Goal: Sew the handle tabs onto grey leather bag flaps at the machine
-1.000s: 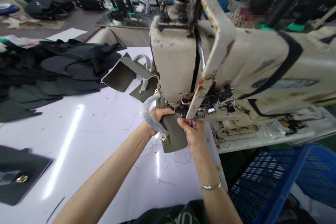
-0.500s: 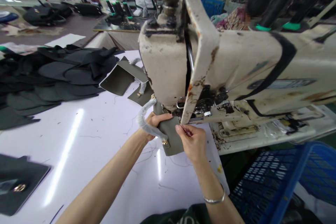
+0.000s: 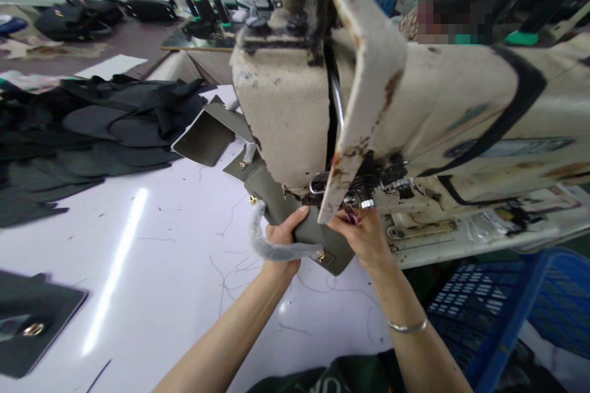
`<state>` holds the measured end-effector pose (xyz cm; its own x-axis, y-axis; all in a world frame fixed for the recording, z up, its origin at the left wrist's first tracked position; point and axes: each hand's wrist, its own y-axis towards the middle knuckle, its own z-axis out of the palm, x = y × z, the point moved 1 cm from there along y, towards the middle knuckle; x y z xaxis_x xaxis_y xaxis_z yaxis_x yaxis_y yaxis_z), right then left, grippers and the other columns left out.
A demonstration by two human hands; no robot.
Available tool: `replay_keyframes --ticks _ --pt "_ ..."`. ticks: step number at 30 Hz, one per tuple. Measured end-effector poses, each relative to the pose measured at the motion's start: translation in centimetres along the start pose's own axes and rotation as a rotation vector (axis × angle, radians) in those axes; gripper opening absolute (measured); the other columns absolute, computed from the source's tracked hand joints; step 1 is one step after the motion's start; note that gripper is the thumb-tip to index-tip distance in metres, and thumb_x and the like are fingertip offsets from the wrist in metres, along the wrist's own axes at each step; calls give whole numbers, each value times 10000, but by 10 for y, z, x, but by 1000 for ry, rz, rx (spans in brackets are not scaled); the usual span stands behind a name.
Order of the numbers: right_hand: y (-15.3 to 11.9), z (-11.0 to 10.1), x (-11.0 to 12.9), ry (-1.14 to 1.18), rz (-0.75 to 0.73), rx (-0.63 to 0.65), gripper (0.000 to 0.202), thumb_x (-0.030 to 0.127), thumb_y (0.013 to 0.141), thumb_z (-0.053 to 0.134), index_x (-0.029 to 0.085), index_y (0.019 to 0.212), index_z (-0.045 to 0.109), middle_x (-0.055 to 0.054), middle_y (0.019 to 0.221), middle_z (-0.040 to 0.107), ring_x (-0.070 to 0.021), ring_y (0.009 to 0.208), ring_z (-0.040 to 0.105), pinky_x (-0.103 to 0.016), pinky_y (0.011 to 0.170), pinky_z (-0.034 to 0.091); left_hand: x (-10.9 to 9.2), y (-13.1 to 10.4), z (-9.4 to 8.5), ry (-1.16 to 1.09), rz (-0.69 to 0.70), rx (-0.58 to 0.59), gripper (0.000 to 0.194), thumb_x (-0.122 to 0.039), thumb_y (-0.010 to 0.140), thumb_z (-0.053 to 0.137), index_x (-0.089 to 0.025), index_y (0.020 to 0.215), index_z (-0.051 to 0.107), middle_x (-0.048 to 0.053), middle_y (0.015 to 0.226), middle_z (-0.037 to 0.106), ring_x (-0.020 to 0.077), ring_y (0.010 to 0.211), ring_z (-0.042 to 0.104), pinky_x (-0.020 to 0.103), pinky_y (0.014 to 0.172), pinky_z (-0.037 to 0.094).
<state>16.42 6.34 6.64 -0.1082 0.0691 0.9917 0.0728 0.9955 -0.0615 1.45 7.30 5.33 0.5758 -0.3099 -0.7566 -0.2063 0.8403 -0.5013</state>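
Note:
An olive-grey bag panel [image 3: 332, 244] lies under the head of a sewing machine [image 3: 286, 104]. On it is a handle [image 3: 276, 250] wrapped in clear plastic, with gold ring fittings at both ends. My left hand [image 3: 286, 234] grips the panel near the handle, thumb on top, the handle arching over the wrist. At the panel's right edge, close to the needle area, my right hand [image 3: 366, 236] is closed on a small pinkish-red tool [image 3: 351, 215], its kind unclear. The machine's guard bar partly covers those fingertips.
Similar panels [image 3: 203, 138] lie behind the work, beside a heap of dark pieces [image 3: 115, 120]. Another panel with a gold ring [image 3: 41, 313] rests at left. A blue basket [image 3: 483, 313] stands at lower right. Loose threads are scattered on the white table [image 3: 175, 270].
The panel and handle have come out rightward and toward me, showing more of the panel left of the machine. Both hands have moved right, the right one up closer to the needle area.

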Motion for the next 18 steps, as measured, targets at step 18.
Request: replay_keyframes --ticks 18 --pt "19 -26 23 -468 -109 56 241 345 777 724 169 619 680 -3 590 619 -156 618 578 -238 545 386 13 -19 24 -198 104 -215 523 -178 569 894 -116 1044 686 133 1040 745 223 805 720 356 774 627"
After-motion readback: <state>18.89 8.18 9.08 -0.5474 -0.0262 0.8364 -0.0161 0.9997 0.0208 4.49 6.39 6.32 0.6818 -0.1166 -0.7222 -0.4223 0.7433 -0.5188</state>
